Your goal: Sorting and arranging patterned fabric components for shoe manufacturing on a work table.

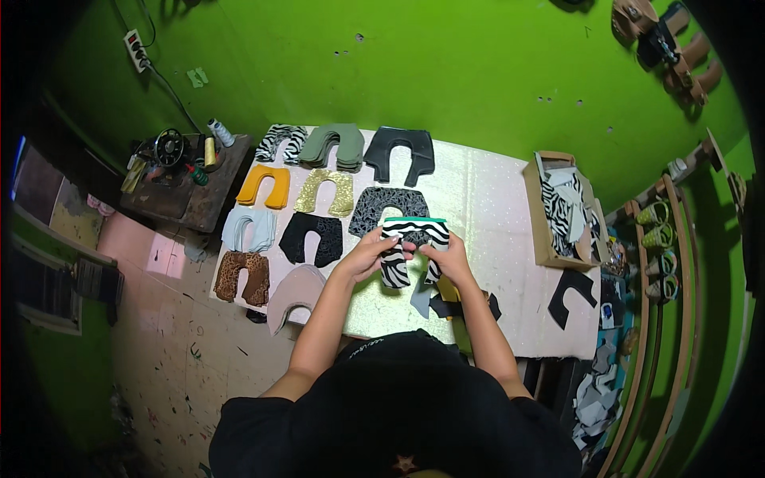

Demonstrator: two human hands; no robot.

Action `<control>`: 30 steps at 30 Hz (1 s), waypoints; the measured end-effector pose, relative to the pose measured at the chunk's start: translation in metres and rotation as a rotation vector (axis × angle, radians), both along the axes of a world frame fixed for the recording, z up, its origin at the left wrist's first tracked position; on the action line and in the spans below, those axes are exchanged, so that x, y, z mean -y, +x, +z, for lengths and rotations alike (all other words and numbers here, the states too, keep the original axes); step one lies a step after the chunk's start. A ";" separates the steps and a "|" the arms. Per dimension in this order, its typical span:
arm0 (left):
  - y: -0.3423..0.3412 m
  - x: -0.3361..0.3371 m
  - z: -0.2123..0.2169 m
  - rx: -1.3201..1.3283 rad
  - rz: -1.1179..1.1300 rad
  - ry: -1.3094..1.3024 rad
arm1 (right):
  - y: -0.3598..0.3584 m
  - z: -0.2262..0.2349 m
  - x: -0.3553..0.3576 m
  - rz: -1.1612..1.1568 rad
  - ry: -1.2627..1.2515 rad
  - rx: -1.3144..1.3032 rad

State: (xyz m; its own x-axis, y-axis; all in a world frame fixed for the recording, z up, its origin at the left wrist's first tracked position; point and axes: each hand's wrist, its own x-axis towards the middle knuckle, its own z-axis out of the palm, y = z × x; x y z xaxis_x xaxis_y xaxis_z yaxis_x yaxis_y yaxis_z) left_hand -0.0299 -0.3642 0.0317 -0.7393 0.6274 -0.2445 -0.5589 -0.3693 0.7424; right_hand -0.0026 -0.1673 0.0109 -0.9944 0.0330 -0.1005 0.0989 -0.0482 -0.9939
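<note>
Over the near middle of the table, a zebra-striped U-shaped piece [394,272] with a green strip along its top edge is held up in both hands. My left hand [366,255] grips its left arm, thumb on the face. On the other arm my right hand [449,259] is closed, its thumb near the inner curve. Just behind lies a stack of dark patterned U-shaped pieces [374,205], partly covered by the held piece. Below my right hand are dark and yellow scraps [450,307] and a grey pointed scrap [420,301], partly hidden by the piece and my arm.
Stacks of U-shaped pieces fill the table's left side, among them orange [253,187], gold [323,193] and black [394,143] ones. A cardboard box [550,256] of scraps stands at right, near a black cut piece [570,299]. A sewing machine [169,147] is at far left.
</note>
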 end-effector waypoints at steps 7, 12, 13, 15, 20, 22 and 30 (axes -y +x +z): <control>0.015 0.039 -0.013 -0.032 0.139 -0.014 | -0.028 0.007 0.034 0.057 0.073 0.070; 0.011 0.067 -0.009 -0.071 0.281 -0.056 | -0.041 -0.007 0.057 0.183 0.060 0.070; 0.009 0.082 -0.013 -0.133 0.299 -0.151 | -0.041 0.002 0.073 0.213 0.273 -0.030; 0.006 0.098 -0.012 -0.161 0.364 -0.217 | -0.038 0.030 0.093 0.250 0.514 -0.073; -0.010 0.129 0.009 -0.136 0.291 -0.177 | -0.059 0.009 0.126 0.232 0.622 -0.267; -0.017 0.140 0.007 -0.192 0.319 -0.166 | -0.068 0.008 0.139 0.241 0.604 -0.273; -0.065 0.196 -0.004 -0.130 0.375 -0.052 | -0.119 -0.007 0.196 0.289 0.345 -0.180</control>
